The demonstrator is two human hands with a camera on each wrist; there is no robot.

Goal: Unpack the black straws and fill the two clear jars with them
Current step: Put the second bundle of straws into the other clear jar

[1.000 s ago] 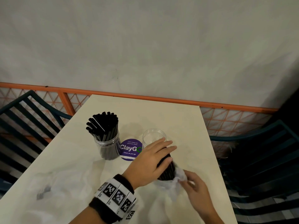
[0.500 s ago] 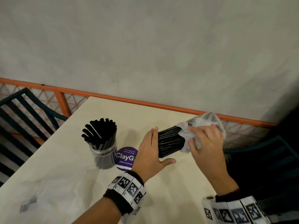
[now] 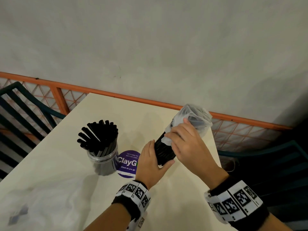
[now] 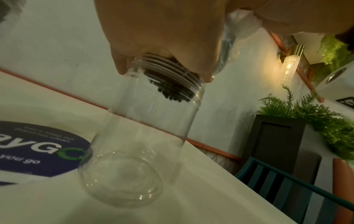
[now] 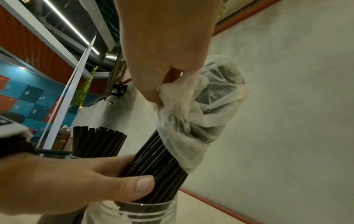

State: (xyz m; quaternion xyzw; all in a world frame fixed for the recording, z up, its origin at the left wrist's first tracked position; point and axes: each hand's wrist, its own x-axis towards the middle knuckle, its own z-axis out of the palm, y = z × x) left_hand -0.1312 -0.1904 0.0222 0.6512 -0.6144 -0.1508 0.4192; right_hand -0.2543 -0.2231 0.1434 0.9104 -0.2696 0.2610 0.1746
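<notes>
The left hand (image 3: 150, 165) wraps its grip around a bundle of black straws (image 3: 164, 151), thumb (image 5: 142, 184) across the front, just above the mouth of an otherwise empty clear jar (image 4: 138, 145) standing on the bench (image 3: 70, 180). The bundle leans away from the person, and its lower ends sit just inside the jar's threaded neck, well above the bottom. The right hand (image 3: 185, 144) pinches a thin white plastic bag (image 3: 194, 119) that covers the upper end of the bundle. To the left, apart from both hands, a second clear jar (image 3: 103, 162) stands packed with upright straws (image 3: 100, 135). A purple round sticker (image 3: 127, 164) lies on the bench between the jars.
</notes>
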